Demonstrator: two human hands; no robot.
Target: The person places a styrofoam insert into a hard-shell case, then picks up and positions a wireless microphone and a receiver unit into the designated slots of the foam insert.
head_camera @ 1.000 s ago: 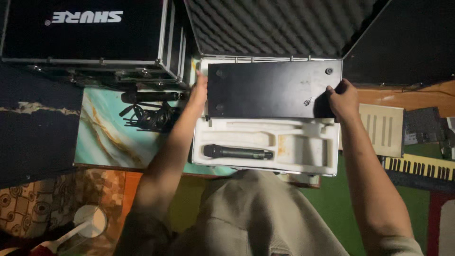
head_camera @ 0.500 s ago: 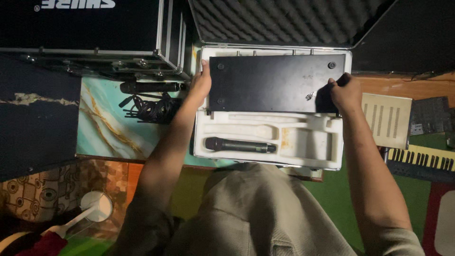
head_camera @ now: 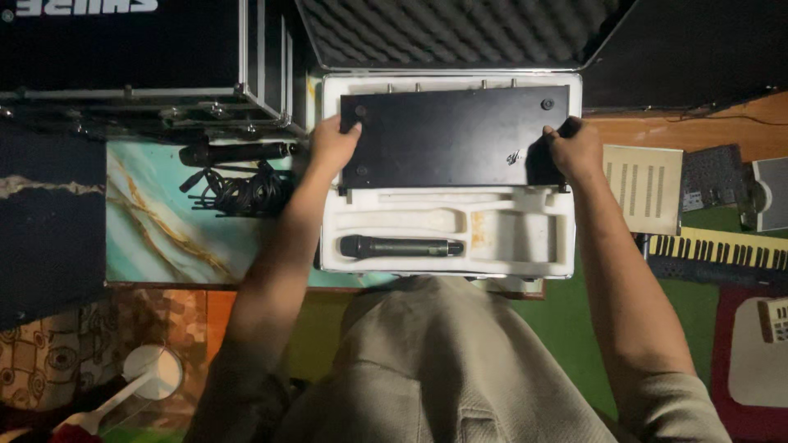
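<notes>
Item: black flat unit (head_camera: 451,135) held over the white foam tray (head_camera: 509,238), both hands engaged.

I log my left hand (head_camera: 332,146) curled closed on the unit's left edge, thumb on top; my right hand (head_camera: 572,149) clamps the right edge, fingers bent over it. Both forearms reach straight forward. The unit lies flat in the tray's far compartment. Near side of the tray: a black microphone (head_camera: 400,246) in its slot. Beyond the tray: the grey ridged-foam lid (head_camera: 451,33). Left of the tray: coiled black cable (head_camera: 246,193), black metal-edged case (head_camera: 123,49) bearing white lettering. Right of the tray: cream slotted box (head_camera: 644,189).
</notes>
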